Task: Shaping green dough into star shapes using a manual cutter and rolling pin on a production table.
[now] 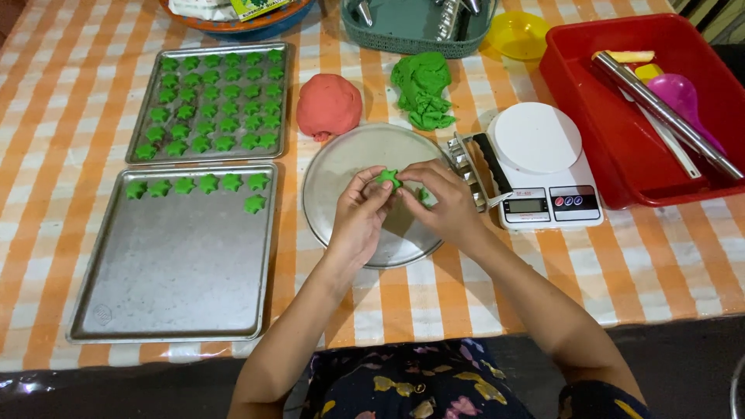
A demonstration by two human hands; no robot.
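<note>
— Both hands meet over the round metal plate (pixel 341 167): left hand (pixel 355 221) and right hand (pixel 446 206) pinch one green star-shaped dough piece (pixel 388 179) between fingertips.

— How far along?

— Far tray (pixel 133 116) looks full of stars; near tray (pixel 178 310) carries only seven. A green dough heap (pixel 423 89) and a red dough ball (pixel 329 105) remain unshaped.

Two trays lie at the left of the counter (pixel 46 155), the full tray (pixel 208 102) behind the near tray (pixel 174 256). A round plate (pixel 341 167) sits right of them, dough ball (pixel 329 106) and dough heap (pixel 423 89) behind it. Right of the plate stands a scale (pixel 537 163), then a bin (pixel 621 147).
</note>
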